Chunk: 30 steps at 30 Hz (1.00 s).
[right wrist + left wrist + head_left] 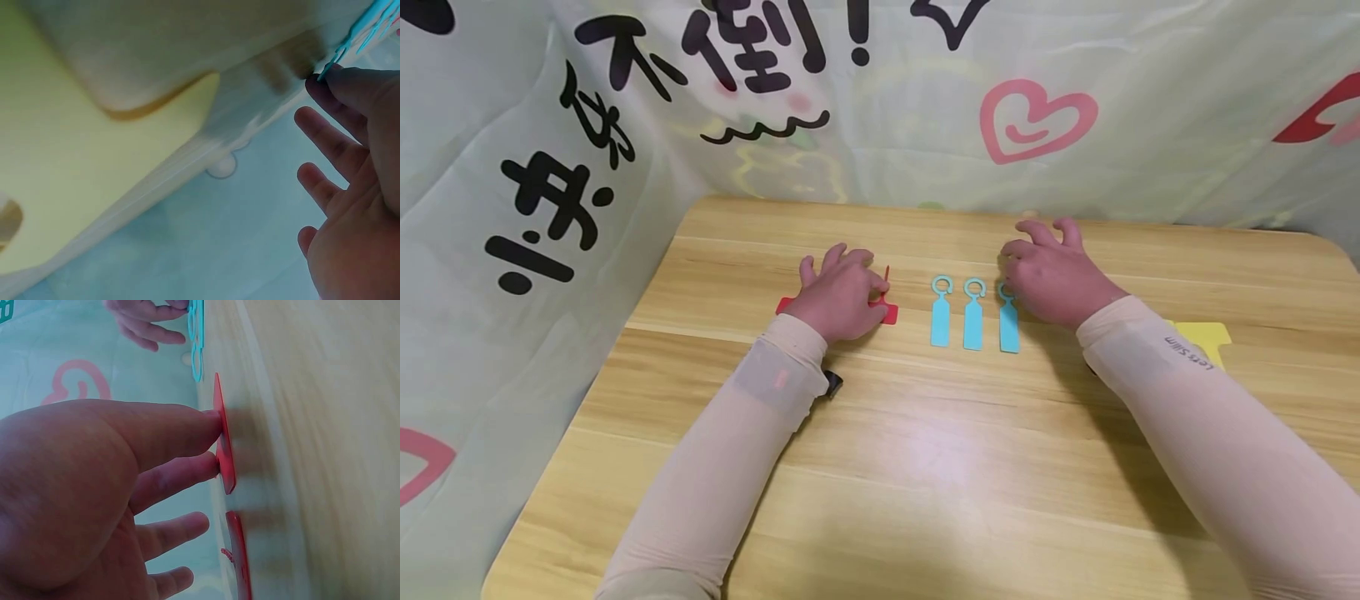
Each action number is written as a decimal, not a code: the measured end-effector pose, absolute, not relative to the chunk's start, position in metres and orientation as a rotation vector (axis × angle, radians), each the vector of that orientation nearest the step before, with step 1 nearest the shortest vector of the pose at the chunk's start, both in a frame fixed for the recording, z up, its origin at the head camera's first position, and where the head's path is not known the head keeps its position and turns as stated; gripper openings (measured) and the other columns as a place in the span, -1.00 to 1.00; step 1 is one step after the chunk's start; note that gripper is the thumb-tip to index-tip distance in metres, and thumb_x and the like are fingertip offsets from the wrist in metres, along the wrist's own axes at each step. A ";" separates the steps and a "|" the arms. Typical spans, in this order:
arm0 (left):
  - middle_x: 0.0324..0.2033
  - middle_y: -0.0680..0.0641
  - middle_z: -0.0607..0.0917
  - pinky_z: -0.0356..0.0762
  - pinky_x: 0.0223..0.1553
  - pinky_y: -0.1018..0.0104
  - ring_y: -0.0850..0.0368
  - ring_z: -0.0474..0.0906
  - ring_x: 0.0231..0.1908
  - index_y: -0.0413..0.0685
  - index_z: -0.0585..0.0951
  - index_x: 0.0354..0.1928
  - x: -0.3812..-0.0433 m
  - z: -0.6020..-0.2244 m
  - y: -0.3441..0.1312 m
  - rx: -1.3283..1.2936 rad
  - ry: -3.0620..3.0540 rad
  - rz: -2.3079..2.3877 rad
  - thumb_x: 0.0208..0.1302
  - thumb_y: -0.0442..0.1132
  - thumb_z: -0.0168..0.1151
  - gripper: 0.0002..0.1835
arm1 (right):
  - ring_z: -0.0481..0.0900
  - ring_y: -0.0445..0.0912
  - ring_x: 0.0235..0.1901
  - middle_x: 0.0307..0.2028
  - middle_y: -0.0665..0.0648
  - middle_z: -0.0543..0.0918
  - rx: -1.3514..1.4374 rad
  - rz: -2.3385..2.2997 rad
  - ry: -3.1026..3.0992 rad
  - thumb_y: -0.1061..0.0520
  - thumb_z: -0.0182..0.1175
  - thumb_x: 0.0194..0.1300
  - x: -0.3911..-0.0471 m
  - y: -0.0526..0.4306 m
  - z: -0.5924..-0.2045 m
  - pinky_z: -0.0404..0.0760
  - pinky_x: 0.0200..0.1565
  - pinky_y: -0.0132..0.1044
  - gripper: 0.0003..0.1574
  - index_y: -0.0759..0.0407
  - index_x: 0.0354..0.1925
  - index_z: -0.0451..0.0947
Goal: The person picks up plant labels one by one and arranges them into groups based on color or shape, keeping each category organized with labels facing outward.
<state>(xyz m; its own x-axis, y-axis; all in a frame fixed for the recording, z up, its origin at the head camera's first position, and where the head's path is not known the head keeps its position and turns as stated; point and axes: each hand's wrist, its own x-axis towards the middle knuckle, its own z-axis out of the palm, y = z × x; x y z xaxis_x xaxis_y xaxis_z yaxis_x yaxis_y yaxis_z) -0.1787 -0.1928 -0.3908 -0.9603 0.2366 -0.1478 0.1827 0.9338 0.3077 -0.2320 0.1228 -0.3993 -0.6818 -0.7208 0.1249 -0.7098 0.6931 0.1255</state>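
Note:
My left hand is over a red T-shaped tag lying on the table. Its thumb and index finger, fairly straight and apart, touch this tag's face in the left wrist view. Beneath that hand a second red tag is partly hidden. At the right end of a row of hook-topped light blue tags, my right hand pinches the hook of one blue tag between thumb and index finger. Its other fingers are spread apart. Beside it lie a middle blue tag and a left blue tag.
A yellow T-shaped tag lies under the right forearm, partly covered; the right wrist view shows it close up. The wooden table ends at a white printed cloth along its back and left sides.

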 end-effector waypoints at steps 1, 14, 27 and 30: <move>0.49 0.02 0.30 -0.36 0.37 -0.44 -0.24 -0.12 0.55 0.34 0.81 -0.06 -0.179 -0.391 -0.193 0.320 2.908 0.440 0.29 0.01 0.34 -0.78 | 0.25 0.31 0.36 0.04 0.18 0.69 1.162 -0.100 -2.738 0.24 0.49 0.15 -0.232 0.123 -0.400 0.12 0.16 0.39 -0.95 0.17 -0.36 0.79; 0.48 0.01 0.30 -0.29 0.34 -0.48 -0.24 -0.08 0.54 0.34 0.73 -0.08 -0.182 -0.396 -0.193 0.383 2.958 0.360 0.28 -0.02 0.30 -0.81 | 0.24 0.32 0.36 0.05 0.21 0.69 1.142 -0.066 -2.753 0.18 0.36 0.21 -0.229 0.117 -0.398 0.08 0.18 0.43 -0.87 0.07 -0.47 0.77; 0.48 0.04 0.30 -0.28 0.36 -0.45 -0.20 -0.10 0.55 0.28 0.71 0.04 -0.187 -0.398 -0.190 0.393 2.972 0.333 0.29 0.02 0.31 -0.71 | 0.25 0.29 0.37 0.03 0.20 0.68 1.084 0.097 -2.727 0.16 0.37 0.21 -0.213 0.122 -0.385 0.09 0.20 0.43 -0.85 0.18 -0.47 0.74; 0.48 0.04 0.30 -0.27 0.35 -0.44 -0.20 -0.08 0.54 0.26 0.70 0.03 -0.187 -0.397 -0.190 0.401 2.975 0.328 0.29 0.02 0.30 -0.71 | 0.27 0.31 0.36 0.02 0.22 0.67 1.079 0.161 -2.688 0.18 0.38 0.20 -0.202 0.127 -0.379 0.10 0.17 0.46 -0.79 0.13 -0.56 0.70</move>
<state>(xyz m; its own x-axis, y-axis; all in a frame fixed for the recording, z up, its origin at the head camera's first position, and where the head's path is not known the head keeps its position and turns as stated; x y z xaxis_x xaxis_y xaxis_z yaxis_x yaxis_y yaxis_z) -0.1873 -0.1901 -0.3973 -0.9575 0.2737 -0.0908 0.2473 0.9414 0.2295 -0.2022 0.1273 -0.3789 -0.6981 -0.6664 0.2618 -0.6929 0.7209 -0.0126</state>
